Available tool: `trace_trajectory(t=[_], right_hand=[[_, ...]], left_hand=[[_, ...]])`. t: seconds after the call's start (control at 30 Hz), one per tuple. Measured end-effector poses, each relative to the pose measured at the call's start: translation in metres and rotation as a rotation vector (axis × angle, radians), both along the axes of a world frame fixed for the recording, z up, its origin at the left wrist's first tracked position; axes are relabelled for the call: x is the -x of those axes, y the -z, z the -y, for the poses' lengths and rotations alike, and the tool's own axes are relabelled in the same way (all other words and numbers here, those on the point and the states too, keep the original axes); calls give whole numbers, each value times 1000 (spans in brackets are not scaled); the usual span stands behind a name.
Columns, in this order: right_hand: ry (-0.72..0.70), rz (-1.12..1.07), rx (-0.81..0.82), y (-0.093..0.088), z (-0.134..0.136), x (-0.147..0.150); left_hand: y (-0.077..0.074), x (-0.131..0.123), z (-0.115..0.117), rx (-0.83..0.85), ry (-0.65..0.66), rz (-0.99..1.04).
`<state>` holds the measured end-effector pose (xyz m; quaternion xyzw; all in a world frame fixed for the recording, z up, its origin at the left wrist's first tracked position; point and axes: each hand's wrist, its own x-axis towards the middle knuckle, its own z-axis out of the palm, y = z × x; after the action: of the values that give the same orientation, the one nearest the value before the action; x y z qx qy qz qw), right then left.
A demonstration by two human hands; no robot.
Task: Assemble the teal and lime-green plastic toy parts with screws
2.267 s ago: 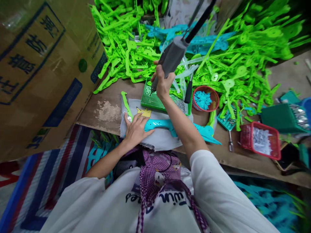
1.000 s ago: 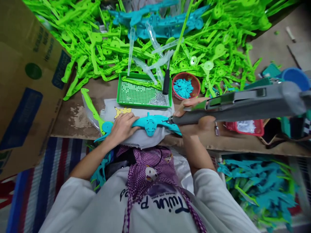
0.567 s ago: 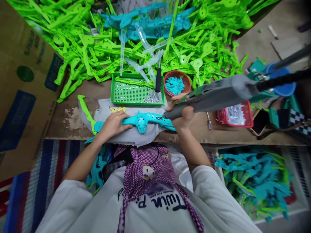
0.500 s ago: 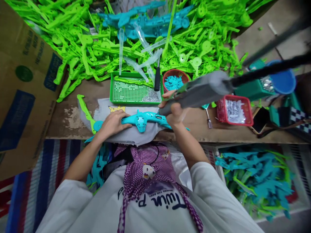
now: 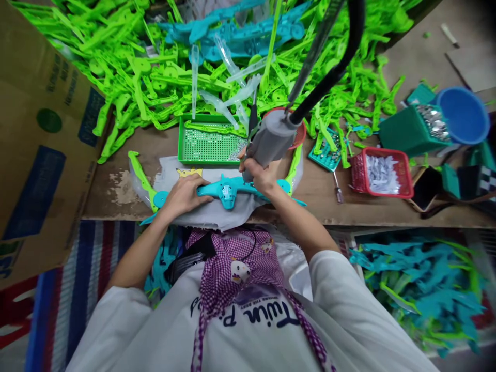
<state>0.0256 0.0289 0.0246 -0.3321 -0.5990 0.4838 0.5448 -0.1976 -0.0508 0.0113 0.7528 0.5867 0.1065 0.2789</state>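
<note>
A blue plastic bow-shaped piece with lime-green arms at its ends lies across a grey cloth at the table's front edge. My left hand grips its left part, with fingers over the top and thumb along the near side. My right hand is closed around a grey electric screwdriver, which hangs from a black cord and a spring-like line. The screwdriver stands tilted, its lower end at the right part of the blue piece. Its tip is hidden behind my hand.
Behind the cloth sits a green tray of small screws. A heap of lime-green parts covers the back. To the right are a red basket of pale pieces and a screwdriver. A cardboard box stands left.
The electric screwdriver has swung from a slanted pose to a steeper one, its top moving left. My right hand has shifted slightly left with it. The left hand keeps its hold.
</note>
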Motion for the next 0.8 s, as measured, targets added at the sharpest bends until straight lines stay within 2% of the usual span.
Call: trace_trajectory(t=[0.07,0.2,0.33,0.43,0.53,0.67,0.8], right_hand=[[-40,45,5,2,-1,1],[-26,98,-2,3,1,3],[-11,104,-6,-5,4,7],[121,64,-4,-17,9,-1],[266,7,1,-24,27,-25],[223,59,-9,-8,59,-55],[195,145,26,19,67,-63]], left_hand=[[0,-1,0,3,1,-8],[-4,-2,0,6,4,-19],[-7,-3,1,6,-5,-16],[-7,-1,1,-1,-23,-10],[-5,2,-2,9,-22,0],[-4,4,-9,49,-36,6],[-8,3,-12,80,-83,13]])
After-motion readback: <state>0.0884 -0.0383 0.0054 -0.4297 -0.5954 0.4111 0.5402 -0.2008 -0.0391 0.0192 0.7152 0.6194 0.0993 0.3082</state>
